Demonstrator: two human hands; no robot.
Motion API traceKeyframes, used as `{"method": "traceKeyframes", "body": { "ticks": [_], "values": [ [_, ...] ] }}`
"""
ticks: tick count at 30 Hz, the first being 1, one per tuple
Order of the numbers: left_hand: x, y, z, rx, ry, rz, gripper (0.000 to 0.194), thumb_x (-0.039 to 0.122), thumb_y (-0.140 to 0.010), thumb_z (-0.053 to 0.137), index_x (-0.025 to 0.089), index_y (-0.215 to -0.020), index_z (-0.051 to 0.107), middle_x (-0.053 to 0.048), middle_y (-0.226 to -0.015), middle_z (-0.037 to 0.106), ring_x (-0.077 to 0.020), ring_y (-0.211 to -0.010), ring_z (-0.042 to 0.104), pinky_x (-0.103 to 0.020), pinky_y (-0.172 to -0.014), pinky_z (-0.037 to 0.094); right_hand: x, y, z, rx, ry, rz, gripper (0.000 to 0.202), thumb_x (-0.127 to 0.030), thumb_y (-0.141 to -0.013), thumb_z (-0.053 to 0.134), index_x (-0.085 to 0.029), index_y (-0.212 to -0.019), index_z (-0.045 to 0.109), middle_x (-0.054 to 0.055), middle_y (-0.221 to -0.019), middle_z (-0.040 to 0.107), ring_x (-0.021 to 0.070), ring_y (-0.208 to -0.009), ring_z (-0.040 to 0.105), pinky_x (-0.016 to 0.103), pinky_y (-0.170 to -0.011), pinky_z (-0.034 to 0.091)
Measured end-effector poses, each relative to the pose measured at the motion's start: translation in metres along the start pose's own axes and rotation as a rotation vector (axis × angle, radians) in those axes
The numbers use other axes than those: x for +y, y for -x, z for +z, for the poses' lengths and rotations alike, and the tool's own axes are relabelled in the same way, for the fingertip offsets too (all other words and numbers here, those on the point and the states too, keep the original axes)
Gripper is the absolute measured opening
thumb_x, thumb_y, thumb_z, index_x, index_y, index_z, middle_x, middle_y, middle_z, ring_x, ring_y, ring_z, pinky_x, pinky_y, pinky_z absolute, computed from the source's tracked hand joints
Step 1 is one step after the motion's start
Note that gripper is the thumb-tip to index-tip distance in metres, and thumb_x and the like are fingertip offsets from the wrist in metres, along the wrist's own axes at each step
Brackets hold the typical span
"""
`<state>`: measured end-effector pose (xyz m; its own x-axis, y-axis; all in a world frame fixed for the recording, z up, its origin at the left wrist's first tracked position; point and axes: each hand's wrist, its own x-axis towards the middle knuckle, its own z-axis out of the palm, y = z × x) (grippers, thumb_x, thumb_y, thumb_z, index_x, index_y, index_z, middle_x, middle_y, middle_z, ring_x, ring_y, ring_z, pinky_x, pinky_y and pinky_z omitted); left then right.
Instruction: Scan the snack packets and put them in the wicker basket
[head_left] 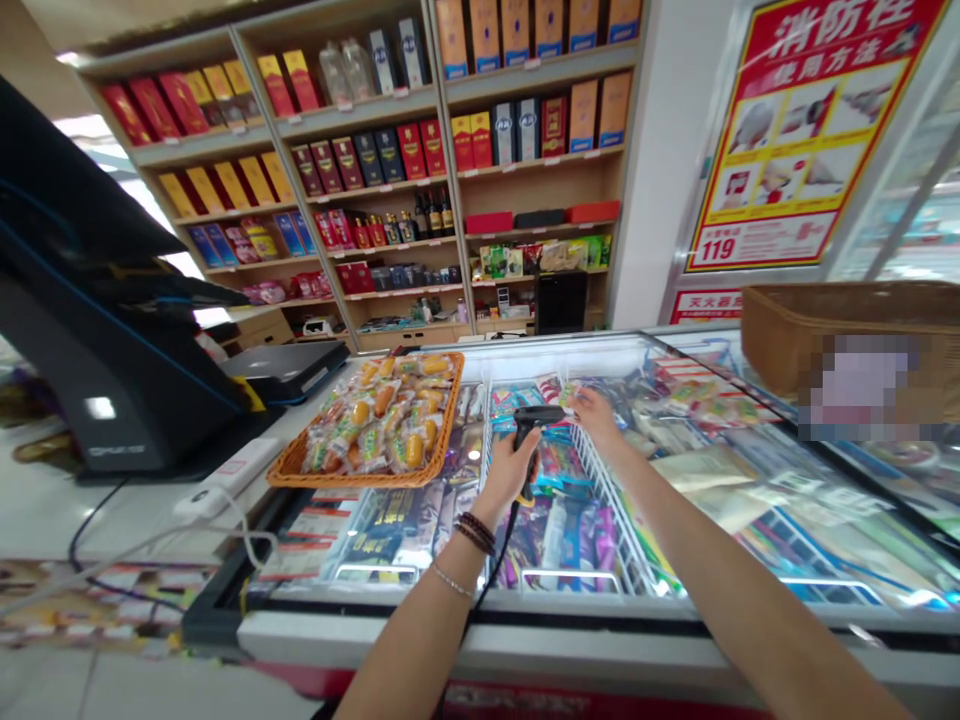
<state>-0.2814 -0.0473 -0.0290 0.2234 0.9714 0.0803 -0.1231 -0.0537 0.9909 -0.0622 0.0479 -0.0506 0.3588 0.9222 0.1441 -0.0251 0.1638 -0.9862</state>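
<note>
My left hand (511,468), with a beaded bracelet at the wrist, is wrapped round the handle of a black barcode scanner (536,415) above the freezer. The scanner's head points right, and its cord runs down past my wrist. Close to the scanner's front, my right hand (594,415) pinches a small wrapped packet (571,393) with a coloured label. Under both hands, a white wire basket (609,492) inside the freezer holds colourful ice cream packs (559,465).
An orange wicker tray (281,468) of wrapped snacks rests on the freezer's left side. Farther left are a black terminal (112,350), a scale (281,368) and white cables. A brown basket (780,340) stands at right. Shelves (375,190) of boxes line the back.
</note>
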Motion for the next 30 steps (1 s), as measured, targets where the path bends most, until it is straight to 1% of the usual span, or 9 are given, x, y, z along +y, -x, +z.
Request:
{"method": "traceKeyframes", "body": {
  "ticks": [3,5,9,12,17,22,24,27,30],
  "values": [
    [0.001,0.002,0.000,-0.004,-0.010,-0.015,0.069,0.089,-0.083,0.089,0.026,-0.080,0.059,0.003,-0.060,0.061,-0.0125,-0.047,0.052,-0.027,-0.047,0.038,0.000,0.000,0.001,0.020,-0.029,0.046,0.053,-0.060,-0.065,0.097,-0.028,-0.101,0.076,0.000,-0.083,0.085,0.0263,-0.076,0.080,0.035,-0.069,0.062],
    [0.001,0.002,0.000,-0.007,-0.003,-0.021,0.069,0.088,-0.083,0.090,0.026,-0.080,0.059,0.003,-0.060,0.061,-0.0123,-0.047,0.052,-0.027,-0.047,0.038,0.001,-0.001,0.001,0.013,-0.038,0.044,0.054,-0.061,-0.064,0.098,-0.028,-0.102,0.077,0.001,-0.084,0.086,0.0270,-0.078,0.082,0.036,-0.071,0.064],
    [0.000,0.002,0.000,0.000,0.020,-0.015,0.070,0.089,-0.082,0.089,0.026,-0.080,0.060,0.003,-0.060,0.060,-0.0117,-0.046,0.050,-0.027,-0.047,0.037,0.004,-0.002,0.000,0.023,-0.027,0.057,0.057,-0.061,-0.069,0.098,-0.027,-0.110,0.079,0.003,-0.090,0.088,0.0306,-0.091,0.088,0.038,-0.076,0.069],
    [-0.001,0.002,0.000,0.002,0.026,-0.004,0.071,0.090,-0.080,0.090,0.025,-0.081,0.061,0.003,-0.060,0.059,-0.0121,-0.046,0.051,-0.027,-0.046,0.036,0.005,-0.002,0.000,0.028,-0.002,0.058,0.055,-0.061,-0.072,0.096,-0.027,-0.113,0.078,0.004,-0.094,0.089,0.0325,-0.099,0.089,0.039,-0.078,0.071],
    [0.001,0.002,-0.002,-0.022,0.024,0.000,0.070,0.088,-0.079,0.091,0.025,-0.083,0.062,0.003,-0.060,0.059,-0.0122,-0.046,0.051,-0.027,-0.046,0.037,0.005,-0.001,-0.001,0.002,-0.017,0.032,0.060,-0.064,-0.069,0.099,-0.027,-0.110,0.076,0.004,-0.091,0.087,0.0323,-0.094,0.088,0.038,-0.075,0.070],
    [0.000,0.002,-0.001,-0.012,0.028,0.002,0.071,0.089,-0.078,0.092,0.025,-0.083,0.062,0.003,-0.061,0.059,-0.0121,-0.046,0.051,-0.027,-0.045,0.037,0.006,-0.001,-0.001,0.006,0.000,0.036,0.060,-0.065,-0.068,0.097,-0.027,-0.109,0.075,0.005,-0.091,0.087,0.0331,-0.096,0.088,0.037,-0.074,0.069],
    [0.000,0.003,-0.001,-0.008,0.025,0.003,0.072,0.090,-0.078,0.093,0.025,-0.082,0.062,0.004,-0.060,0.059,-0.0118,-0.046,0.051,-0.027,-0.045,0.037,0.006,-0.002,0.000,0.004,0.017,0.030,0.059,-0.067,-0.069,0.096,-0.028,-0.109,0.075,0.005,-0.091,0.086,0.0339,-0.098,0.088,0.039,-0.076,0.069],
    [0.004,0.003,-0.001,0.010,0.035,0.002,0.076,0.093,-0.072,0.096,0.024,-0.081,0.063,0.003,-0.060,0.060,-0.0115,-0.046,0.051,-0.027,-0.045,0.037,0.006,-0.002,0.000,-0.002,0.001,0.024,0.056,-0.065,-0.071,0.096,-0.029,-0.109,0.077,0.004,-0.089,0.085,0.0349,-0.098,0.088,0.044,-0.080,0.072],
    [0.008,0.001,-0.002,0.040,0.091,-0.017,0.081,0.095,-0.064,0.100,0.023,-0.081,0.066,0.003,-0.062,0.063,-0.0118,-0.047,0.053,-0.026,-0.046,0.040,0.004,-0.004,-0.011,0.019,0.008,0.020,0.047,-0.061,-0.074,0.096,-0.029,-0.105,0.080,0.004,-0.083,0.083,0.0353,-0.091,0.087,0.050,-0.080,0.075]
  ]
}}
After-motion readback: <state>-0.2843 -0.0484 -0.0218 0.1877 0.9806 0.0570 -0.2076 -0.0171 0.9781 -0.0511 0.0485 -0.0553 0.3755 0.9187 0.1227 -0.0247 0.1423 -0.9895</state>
